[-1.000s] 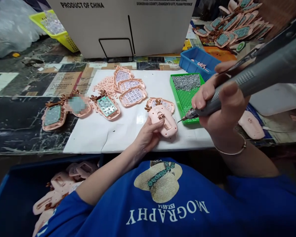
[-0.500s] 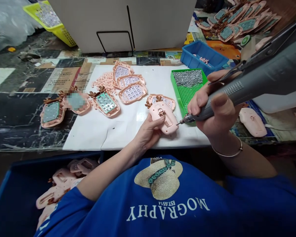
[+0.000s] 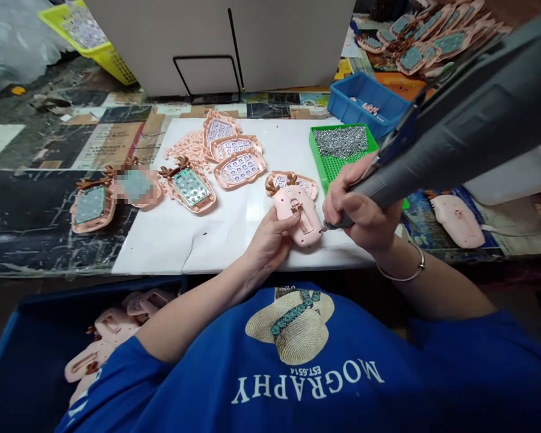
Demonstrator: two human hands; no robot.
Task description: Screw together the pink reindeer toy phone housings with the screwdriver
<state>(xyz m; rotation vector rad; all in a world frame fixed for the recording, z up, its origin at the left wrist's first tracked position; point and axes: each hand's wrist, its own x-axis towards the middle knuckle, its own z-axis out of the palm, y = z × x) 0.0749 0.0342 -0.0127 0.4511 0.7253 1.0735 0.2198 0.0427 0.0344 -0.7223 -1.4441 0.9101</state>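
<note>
Left hand (image 3: pixel 270 237) steadies the pink toy shell (image 3: pixel 298 218) (face-down); right hand (image 3: pixel 363 210) grips the electric screwdriver (image 3: pixel 437 144), tip touching it.

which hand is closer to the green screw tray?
Right. The right hand, gripping the electric screwdriver, overlaps the green screw tray at its near edge. The left hand holds the pink toy shell, farther left.

The toy shell (image 3: pixel 299 218) under the left fingers is smooth pink plastic with a soft shine. The screwdriver (image 3: pixel 432 144) in the right fingers is matt grey with a bumpy grip. Just past its tip, shiny metal screws (image 3: pixel 341 141) lie in a green plastic tray (image 3: pixel 331 169).
</note>
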